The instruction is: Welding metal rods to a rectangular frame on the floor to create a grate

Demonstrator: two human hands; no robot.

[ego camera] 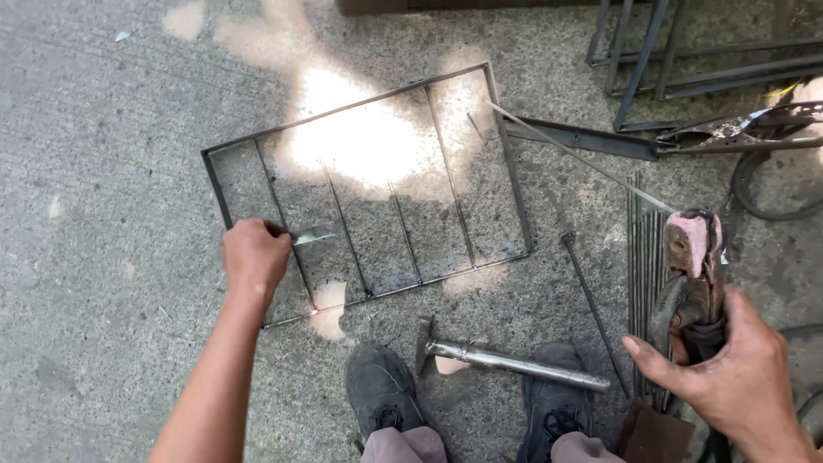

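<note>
A rectangular metal frame with several thin cross bars lies flat on the concrete. My left hand rests on its left part, fingers closed on a small flat metal piece laid against a bar. My right hand at the lower right grips a worn welding electrode holder. A long thin welding rod sticks out of the holder up and left, its tip over the frame's right top corner.
A chipping hammer with a steel handle lies in front of my two shoes. A bundle of thin rods and a loose bar lie right of the frame. More steel frames, a clamp and a cable are at top right.
</note>
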